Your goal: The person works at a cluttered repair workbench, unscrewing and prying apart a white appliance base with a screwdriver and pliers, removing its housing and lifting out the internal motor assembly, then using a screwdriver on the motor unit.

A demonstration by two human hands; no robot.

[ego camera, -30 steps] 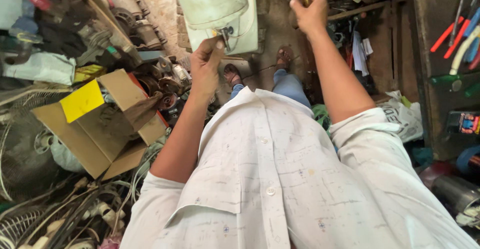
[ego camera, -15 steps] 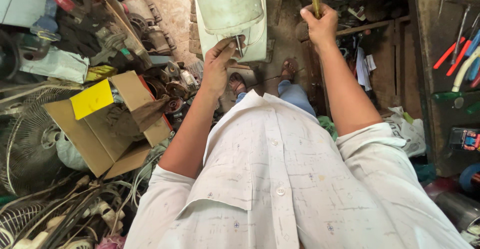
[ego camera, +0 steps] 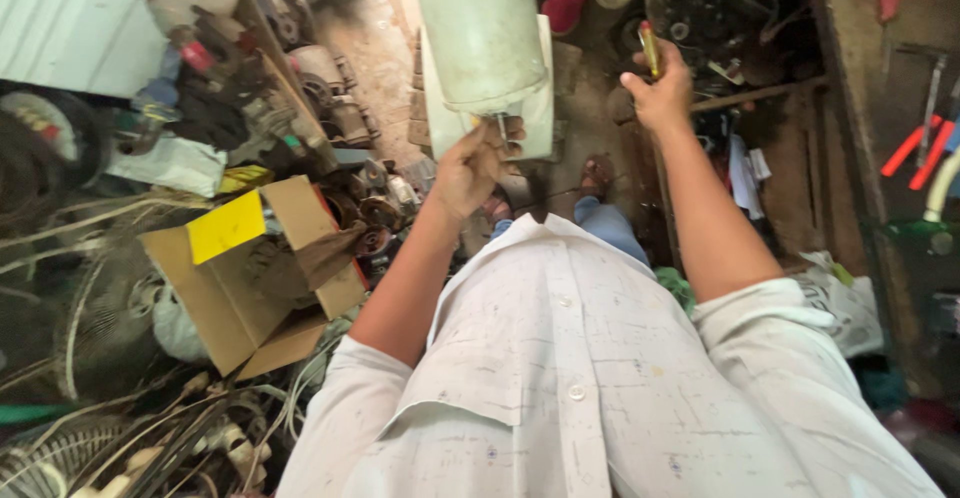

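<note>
A pale green, rounded appliance body (ego camera: pixel 482 28) on a pale base plate (ego camera: pixel 538 108) rises in front of me. My left hand (ego camera: pixel 470 173) pinches a thin metal pin or wire sticking out of its lower edge. My right hand (ego camera: pixel 662 93), raised to the right of the appliance, is closed around a slim yellow-handled tool (ego camera: pixel 649 48) that points upward. My white patterned shirt fills the lower part of the view, and a sandalled foot (ego camera: pixel 598 173) shows below the appliance.
An open cardboard box (ego camera: pixel 255 278) with a yellow flap lies at the left among motors, fan grilles and tangled cables (ego camera: pixel 150 438). A wooden bench (ego camera: pixel 880 138) at the right carries red-handled tools (ego camera: pixel 910 148). White cloth and bags (ego camera: pixel 845 303) lie beneath it.
Both hands have sunk lower in the view as the camera tilted. My left hand has stayed at the appliance's lower edge, and my right hand still grips the yellow tool.
</note>
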